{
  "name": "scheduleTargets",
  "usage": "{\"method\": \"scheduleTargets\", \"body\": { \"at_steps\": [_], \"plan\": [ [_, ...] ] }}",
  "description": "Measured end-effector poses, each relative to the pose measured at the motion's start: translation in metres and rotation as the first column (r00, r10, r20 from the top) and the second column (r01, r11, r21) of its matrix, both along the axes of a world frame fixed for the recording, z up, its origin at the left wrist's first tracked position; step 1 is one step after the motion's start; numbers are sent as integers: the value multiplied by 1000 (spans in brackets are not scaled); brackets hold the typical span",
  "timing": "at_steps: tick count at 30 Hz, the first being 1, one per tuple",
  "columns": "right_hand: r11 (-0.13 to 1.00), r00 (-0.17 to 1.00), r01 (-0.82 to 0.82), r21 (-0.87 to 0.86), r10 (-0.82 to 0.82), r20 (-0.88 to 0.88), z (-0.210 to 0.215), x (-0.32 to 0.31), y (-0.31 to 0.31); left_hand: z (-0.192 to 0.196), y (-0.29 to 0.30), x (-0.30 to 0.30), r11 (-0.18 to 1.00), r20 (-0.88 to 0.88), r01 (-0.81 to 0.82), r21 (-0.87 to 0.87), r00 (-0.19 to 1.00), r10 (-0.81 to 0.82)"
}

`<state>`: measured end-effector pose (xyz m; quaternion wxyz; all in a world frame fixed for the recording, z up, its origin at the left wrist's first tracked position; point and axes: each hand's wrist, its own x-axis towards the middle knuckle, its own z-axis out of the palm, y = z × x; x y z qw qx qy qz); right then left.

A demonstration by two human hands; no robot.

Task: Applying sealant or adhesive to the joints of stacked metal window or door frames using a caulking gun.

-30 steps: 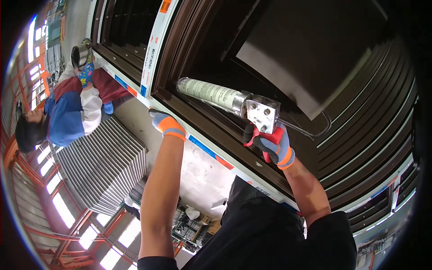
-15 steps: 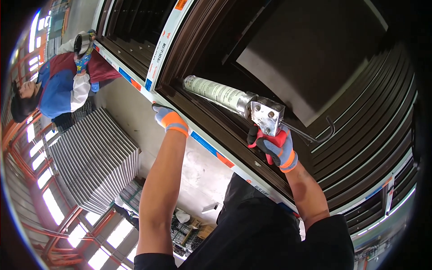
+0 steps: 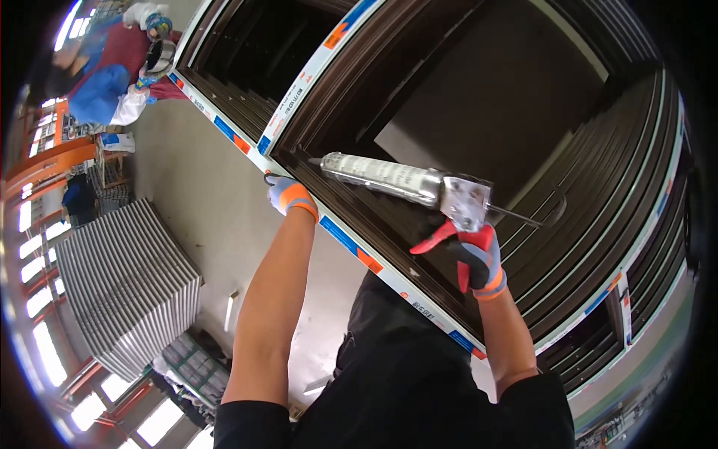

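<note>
My right hand (image 3: pixel 486 262), in a grey and orange glove, is wrapped round the red handle of a caulking gun (image 3: pixel 465 203). The gun carries a silver sealant cartridge (image 3: pixel 381 175) with a pale label. Its nozzle (image 3: pixel 315 161) points left at the inner corner of a dark brown frame (image 3: pixel 359 217). A bent metal rod (image 3: pixel 516 215) sticks out behind the gun. My left hand (image 3: pixel 290 196), gloved alike, is closed on the frame's outer edge, by the strip of white, blue and orange film (image 3: pixel 340 238); some of its fingers are hidden.
More brown frames lie stacked beneath and beside this one. At the upper left a person in blue and maroon (image 3: pixel 105 82) holds a roll of tape (image 3: pixel 160 57). A stack of grey profiles (image 3: pixel 127 277) stands on the floor to the left, near orange racking (image 3: pixel 52 168).
The caulking gun and my right hand have shifted slightly right and down in the picture, and the red trigger stands farther out. My left hand stays at the frame edge. The view has turned somewhat.
</note>
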<state>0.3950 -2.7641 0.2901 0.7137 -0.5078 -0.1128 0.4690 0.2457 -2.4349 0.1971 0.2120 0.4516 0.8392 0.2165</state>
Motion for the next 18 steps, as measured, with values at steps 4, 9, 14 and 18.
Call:
{"method": "scheduleTargets", "body": {
  "at_steps": [4, 9, 14, 18],
  "plan": [
    [973, 970, 221, -60, -226, -85, 21, -20, -29, 2, -4, 8, 995, -57, 50, -87, 997, -55],
    [950, 944, 310, -29, -304, 126, 39, -51, -43, -81, 54, -75, 973, -249, 202, -113, 942, -225],
    [732, 738, 667, -136, -627, 248, 69, -109, -77, -40, 14, -18, 931, 59, 270, -248, 963, -263],
    [654, 781, 622, -430, -479, 401, 90, -156, -114, -23, -47, -82, 849, 526, 491, 198, 677, -514]
  ]
}}
